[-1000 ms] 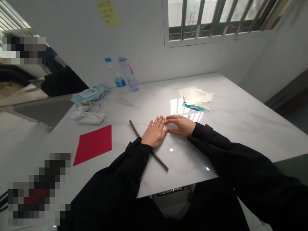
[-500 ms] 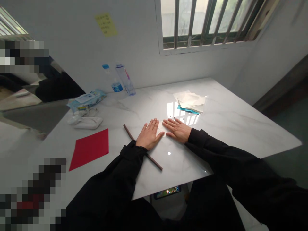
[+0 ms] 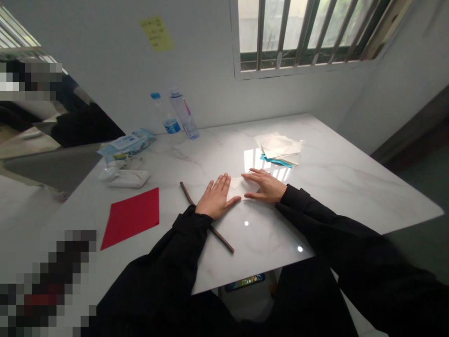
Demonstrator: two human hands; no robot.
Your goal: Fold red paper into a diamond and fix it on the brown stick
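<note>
A small folded sheet of white paper point(image 3: 236, 186) lies on the marble-patterned table point(image 3: 210, 164) between my hands. My left hand point(image 3: 215, 196) rests flat on the paper's left side, fingers stretched out and thumb pointing right. At the paper's right edge is my right hand point(image 3: 264, 186), its fingers apart and slightly bent; whether its fingertips touch the paper I cannot tell. A thin brown stick point(image 3: 221, 238) runs diagonally beneath my left wrist, which hides its middle.
Left of the stick lies a red paper sheet point(image 3: 132, 217). Behind it are a white device point(image 3: 129, 178) and a wipes pack point(image 3: 128, 142). Two bottles, one blue-capped point(image 3: 171, 125) and one clear point(image 3: 185, 117), stand by the wall. Cream papers point(image 3: 280, 146) lie back right; a phone point(image 3: 245, 282) is below the table edge.
My right hand has shifted right and lifted its palm somewhat, uncovering more of the folded paper. My left hand stays nearly in place. The stick's near end has moved slightly left.
</note>
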